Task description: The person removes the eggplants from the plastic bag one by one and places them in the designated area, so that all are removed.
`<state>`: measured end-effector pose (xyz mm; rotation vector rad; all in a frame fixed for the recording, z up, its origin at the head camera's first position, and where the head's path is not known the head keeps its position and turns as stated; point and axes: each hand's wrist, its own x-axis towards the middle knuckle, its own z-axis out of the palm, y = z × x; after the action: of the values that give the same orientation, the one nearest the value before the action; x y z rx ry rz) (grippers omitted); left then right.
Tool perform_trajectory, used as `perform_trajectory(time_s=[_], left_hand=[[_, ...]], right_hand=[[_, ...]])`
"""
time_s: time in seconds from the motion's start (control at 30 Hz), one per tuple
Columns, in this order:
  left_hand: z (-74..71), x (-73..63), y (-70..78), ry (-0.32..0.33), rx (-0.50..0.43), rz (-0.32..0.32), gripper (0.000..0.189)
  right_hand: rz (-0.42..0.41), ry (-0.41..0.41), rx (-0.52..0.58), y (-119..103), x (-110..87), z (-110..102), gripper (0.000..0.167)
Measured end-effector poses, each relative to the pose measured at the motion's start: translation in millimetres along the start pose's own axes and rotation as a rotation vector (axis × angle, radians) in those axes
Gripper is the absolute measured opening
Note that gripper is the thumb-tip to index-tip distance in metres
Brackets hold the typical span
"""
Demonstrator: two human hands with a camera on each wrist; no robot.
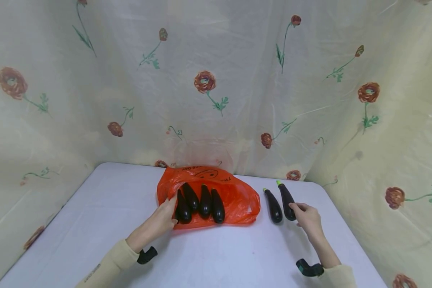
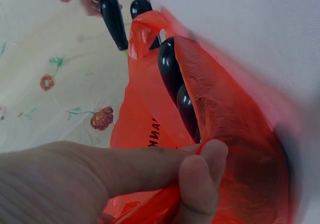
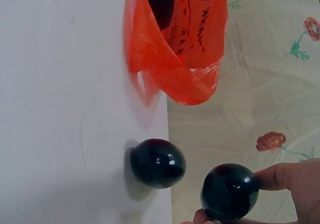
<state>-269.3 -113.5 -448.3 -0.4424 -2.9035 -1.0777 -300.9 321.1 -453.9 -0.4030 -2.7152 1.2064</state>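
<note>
My left hand (image 1: 164, 212) pinches the edge of a red plastic bag (image 1: 239, 200), thumb against finger in the left wrist view. Several dark eggplants (image 1: 205, 202) lie side by side in the bag's mouth. Over at the right, my right hand (image 1: 308, 219) grips an eggplant (image 1: 286, 200) by its rounded end, thumb on one side and fingers on the other. Its green-tipped stem points toward the back wall. Just left of it another eggplant (image 1: 273, 206) rests on the table. In the right wrist view the held eggplant (image 3: 229, 192) appears raised above the tabletop.
A white-covered table (image 1: 223, 256) carries everything. Behind it and along both sides hangs flower-printed plastic sheeting (image 1: 237, 100). The bag lies near the table's back edge. Black wrist devices (image 1: 309, 268) stick out beside both sleeves.
</note>
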Motion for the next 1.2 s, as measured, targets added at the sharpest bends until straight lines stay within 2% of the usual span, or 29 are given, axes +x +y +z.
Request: perform_trajectory(time_s=[0.13,0.57,0.97,1.2], left_hand=[[0.2,0.1,0.8,-0.003,-0.010,-0.014,0.082],[2.0,0.6,1.1,0.009,0.009,-0.003,0.085],[-0.9,-0.1,1.5,0.012,-0.004,-0.004,0.086],[-2.0,-1.8,0.8,0.030,-0.012,0.022,0.088]], right_hand=[[0.023,-0.009,0.002,5,1.9,1,0.058],[0.055,0.012,-0.029,23,11.6,8,0.058],[0.046,0.014,-0.013,33,15.6,14,0.057],[0.044,0.027,-0.005,39,17.3,17,0.058]])
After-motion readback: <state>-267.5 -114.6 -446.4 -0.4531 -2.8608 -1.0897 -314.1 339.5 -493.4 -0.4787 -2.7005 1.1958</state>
